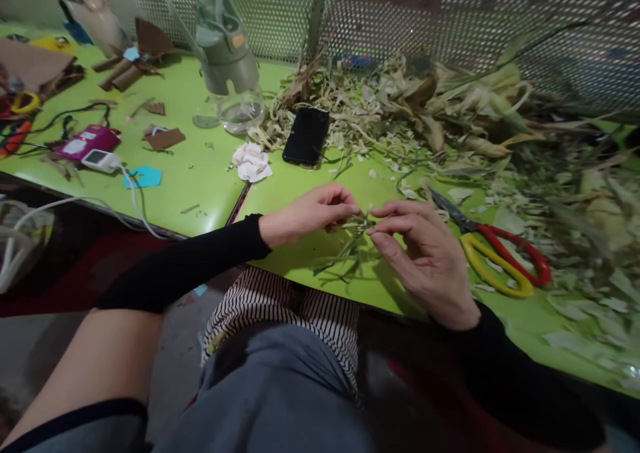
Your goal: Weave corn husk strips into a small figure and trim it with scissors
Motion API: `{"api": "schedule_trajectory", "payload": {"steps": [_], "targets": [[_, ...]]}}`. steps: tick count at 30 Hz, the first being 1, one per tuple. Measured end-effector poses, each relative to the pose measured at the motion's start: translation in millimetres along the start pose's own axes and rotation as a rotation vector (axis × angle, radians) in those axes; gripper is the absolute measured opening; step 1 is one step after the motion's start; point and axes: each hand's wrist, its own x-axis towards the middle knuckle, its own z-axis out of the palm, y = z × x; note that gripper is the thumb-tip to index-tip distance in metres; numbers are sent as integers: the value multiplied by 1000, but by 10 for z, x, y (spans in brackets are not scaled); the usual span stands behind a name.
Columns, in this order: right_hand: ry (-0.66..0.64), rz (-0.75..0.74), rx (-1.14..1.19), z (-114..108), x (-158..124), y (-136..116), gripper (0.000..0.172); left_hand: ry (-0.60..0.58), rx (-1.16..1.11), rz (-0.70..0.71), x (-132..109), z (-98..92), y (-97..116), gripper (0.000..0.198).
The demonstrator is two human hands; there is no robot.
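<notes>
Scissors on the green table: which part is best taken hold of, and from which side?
Grip the scissors by the red handle and yellow handle, probably coming from the near right: they appear to lie flat, handles toward that side, blades pointing away and left.

Left hand (325, 210) and right hand (425, 253) bare; left forearm has a plain black tube sleeve (190, 266), snug at the wrist, bare arm between it and the shirt, and right forearm has a matching black sleeve (525, 373). Grey-blue top (275, 393), soft creases at the front, short left sleeve (90, 436) finished with a dark hem band (100, 410). Bottoms (240, 303): narrow black-and-white stripes, loose, wavy fabric.
</notes>
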Motion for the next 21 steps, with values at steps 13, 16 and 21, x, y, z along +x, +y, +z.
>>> {"api": "schedule_trajectory", "payload": {"steps": [13,16,21], "targets": [[-20,-18,107,-20,229,250,7,69,-310,-8,203,-71,157,19],[47,148,274,-25,352,387,14,47,-346,-128,255,-52,159,13],[65,331,626,7,553,580,27,22,-410,-205,325,-23,118,16]]}}
